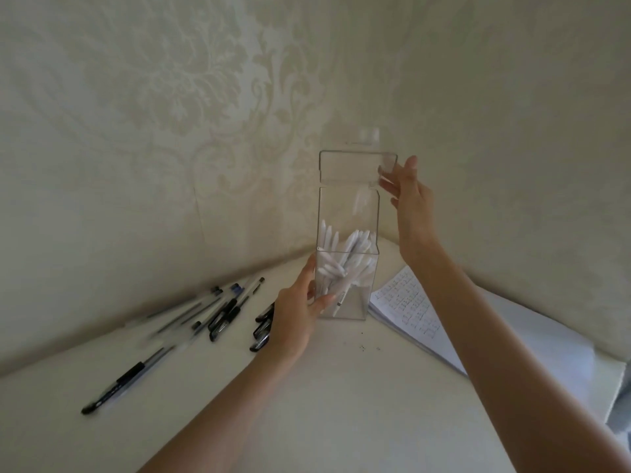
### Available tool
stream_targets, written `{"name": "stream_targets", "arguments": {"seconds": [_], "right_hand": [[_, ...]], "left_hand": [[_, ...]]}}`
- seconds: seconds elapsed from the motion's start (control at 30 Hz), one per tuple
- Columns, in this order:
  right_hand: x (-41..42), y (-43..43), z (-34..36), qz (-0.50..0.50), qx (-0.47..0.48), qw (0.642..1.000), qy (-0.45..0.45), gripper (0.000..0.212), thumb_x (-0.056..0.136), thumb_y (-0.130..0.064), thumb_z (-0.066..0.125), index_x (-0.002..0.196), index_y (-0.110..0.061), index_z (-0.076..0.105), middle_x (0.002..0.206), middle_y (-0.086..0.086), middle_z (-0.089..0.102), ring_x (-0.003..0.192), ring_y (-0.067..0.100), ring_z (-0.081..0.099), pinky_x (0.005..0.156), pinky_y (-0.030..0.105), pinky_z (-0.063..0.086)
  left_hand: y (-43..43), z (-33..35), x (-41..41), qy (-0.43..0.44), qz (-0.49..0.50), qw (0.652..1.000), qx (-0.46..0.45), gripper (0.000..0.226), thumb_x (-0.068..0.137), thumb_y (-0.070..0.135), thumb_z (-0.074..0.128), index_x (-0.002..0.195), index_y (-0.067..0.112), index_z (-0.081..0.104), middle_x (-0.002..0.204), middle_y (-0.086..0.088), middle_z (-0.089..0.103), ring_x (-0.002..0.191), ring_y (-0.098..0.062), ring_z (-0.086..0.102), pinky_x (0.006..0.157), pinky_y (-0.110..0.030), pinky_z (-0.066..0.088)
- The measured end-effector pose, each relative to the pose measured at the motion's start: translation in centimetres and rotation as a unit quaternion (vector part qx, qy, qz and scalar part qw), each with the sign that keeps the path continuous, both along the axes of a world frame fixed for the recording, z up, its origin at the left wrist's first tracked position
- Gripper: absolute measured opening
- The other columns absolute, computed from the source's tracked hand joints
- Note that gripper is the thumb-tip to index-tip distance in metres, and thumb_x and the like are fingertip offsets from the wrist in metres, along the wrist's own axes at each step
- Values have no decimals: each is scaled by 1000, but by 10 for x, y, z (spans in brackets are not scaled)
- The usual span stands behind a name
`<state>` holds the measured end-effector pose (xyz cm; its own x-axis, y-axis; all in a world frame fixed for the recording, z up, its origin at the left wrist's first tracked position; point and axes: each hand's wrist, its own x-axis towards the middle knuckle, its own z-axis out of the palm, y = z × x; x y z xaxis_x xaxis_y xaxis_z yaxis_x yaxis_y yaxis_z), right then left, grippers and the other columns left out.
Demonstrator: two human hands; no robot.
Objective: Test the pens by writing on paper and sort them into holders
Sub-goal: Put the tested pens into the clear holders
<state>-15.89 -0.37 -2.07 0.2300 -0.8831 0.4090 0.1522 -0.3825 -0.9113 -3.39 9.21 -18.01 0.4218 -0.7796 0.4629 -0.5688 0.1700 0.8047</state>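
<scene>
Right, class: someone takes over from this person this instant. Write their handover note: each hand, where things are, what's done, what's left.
Left hand holds the holder low on its left side.
Right hand: straight fingers touch the raised lid.
White pens stand in the holder.
Black pens lie loose on the table, left of it.
Paper with writing lies to its right.
Done: white pens in, it seems.
Left: the black pens; no second holder in view.
</scene>
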Motion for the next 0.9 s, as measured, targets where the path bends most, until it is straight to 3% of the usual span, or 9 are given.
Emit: {"name": "stream_targets", "arguments": {"seconds": [0.1,0.27,0.4,0.47,0.57,0.63,0.7,0.8,0.9], "right_hand": [[-8,13,-18,-9,-19,1000,6,48,102,-46,21,123,-29,60,111,-20,64,104,-9,56,105,25,33],[-19,26,-57,20,-56,996,60,52,99,-51,29,140,-24,45,142,-8,47,131,0,39,108,20,29],[-26,17,-93,88,-28,988,122,78,80,-61,59,145,-31,28,148,-10,36,132,10,41,109,37,37],[-29,10,-110,111,-15,974,198,92,71,-59,71,146,-33,24,148,-9,36,127,14,47,101,35,45],[-27,-1,-124,111,-13,967,231,80,78,-41,73,144,-33,29,137,-8,49,117,12,54,90,24,49],[-22,-16,-124,115,-9,970,215,74,81,-35,72,143,-33,33,132,-11,54,118,10,55,100,31,46],[-16,-33,-123,114,-8,970,216,70,83,-30,71,143,-28,35,132,-11,54,121,9,52,103,28,43],[-8,-56,-118,86,-7,967,241,67,87,-30,66,145,-25,33,134,-15,47,120,4,46,92,6,37],[0,-85,-124,29,21,968,248,59,91,-36,60,143,-22,37,139,-7,48,122,13,49,95,23,38]], "left_hand": [[0,-1,-1,-11,-2,1000,0,75,80,44,63,144,35,25,75,-13,65,69,-28,65,67,-46,54],[-1,-3,2,4,-5,1000,3,73,84,37,66,144,39,23,83,-16,66,78,-29,65,76,-47,53],[4,4,7,1,-3,1000,24,74,78,50,66,141,38,30,109,2,67,97,-11,65,86,-38,52],[5,7,10,-3,1,999,47,75,74,56,66,139,40,33,114,10,64,96,-5,63,85,-37,52],[-2,14,13,-41,4,996,77,75,71,66,60,137,41,36,114,12,64,94,-4,63,81,-38,53],[-15,21,16,-74,10,993,89,82,65,80,50,135,41,37,114,11,65,99,-8,62,79,-40,53],[-33,24,23,-78,-3,991,108,87,60,84,45,135,41,37,114,10,64,103,-10,61,80,-41,52],[-61,31,28,-53,-36,986,151,78,72,66,57,140,34,34,122,7,60,107,-11,59,87,-42,50],[-75,34,27,-88,-47,975,201,74,85,34,65,145,18,24,138,-4,45,124,-20,45,100,-34,39]]}}
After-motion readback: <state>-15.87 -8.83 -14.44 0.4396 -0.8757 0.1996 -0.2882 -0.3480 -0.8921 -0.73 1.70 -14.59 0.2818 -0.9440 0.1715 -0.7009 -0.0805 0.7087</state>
